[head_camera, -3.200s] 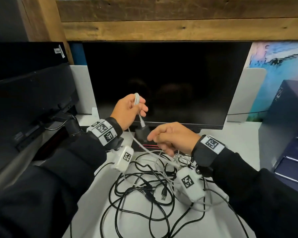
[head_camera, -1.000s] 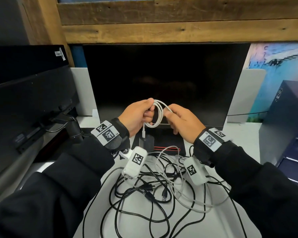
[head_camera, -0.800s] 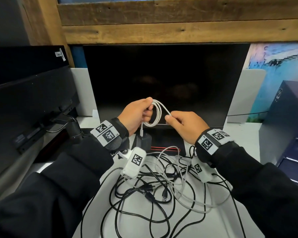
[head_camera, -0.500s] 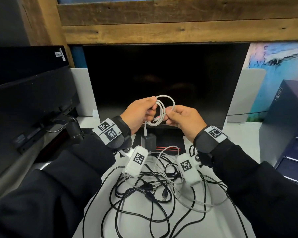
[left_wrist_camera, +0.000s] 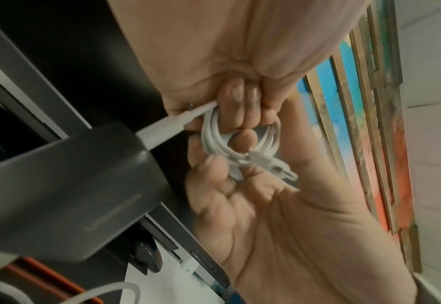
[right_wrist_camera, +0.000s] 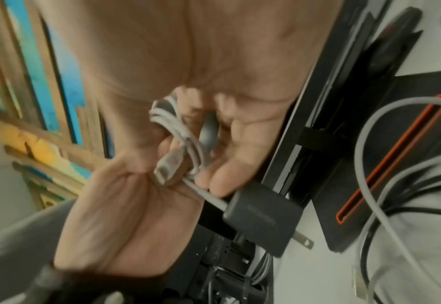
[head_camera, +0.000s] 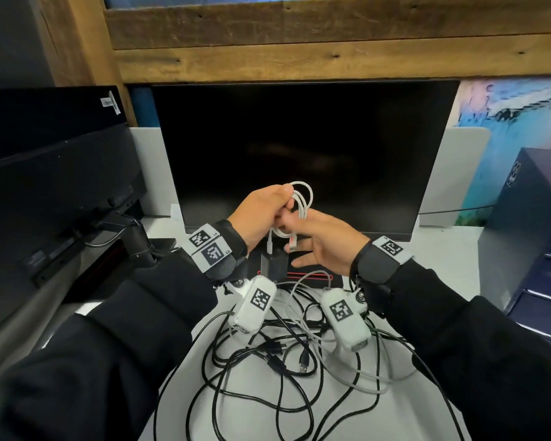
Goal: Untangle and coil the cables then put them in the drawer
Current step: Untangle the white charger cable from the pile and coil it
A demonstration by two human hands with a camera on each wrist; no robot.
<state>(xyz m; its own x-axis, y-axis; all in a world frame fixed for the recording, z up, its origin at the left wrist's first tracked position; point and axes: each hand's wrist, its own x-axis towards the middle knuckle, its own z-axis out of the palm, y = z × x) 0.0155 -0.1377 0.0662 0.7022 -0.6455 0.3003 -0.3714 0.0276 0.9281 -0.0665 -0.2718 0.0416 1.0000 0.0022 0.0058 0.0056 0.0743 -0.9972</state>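
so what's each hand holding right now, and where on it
The left hand grips the coiled white cable round its bundled loops, the dark charger block dangling below. The right hand lies open beside the coil, gripping nothing.

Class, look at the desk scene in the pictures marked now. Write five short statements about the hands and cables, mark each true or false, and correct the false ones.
1. The left hand grips a coiled white cable. True.
2. A dark charger block hangs from that cable. True.
3. The right hand holds a black cable. False: its fingers are spread beside the white coil.
4. The tangled black cables lie on the desk. True.
5. The monitor screen is lit. False: it is dark.
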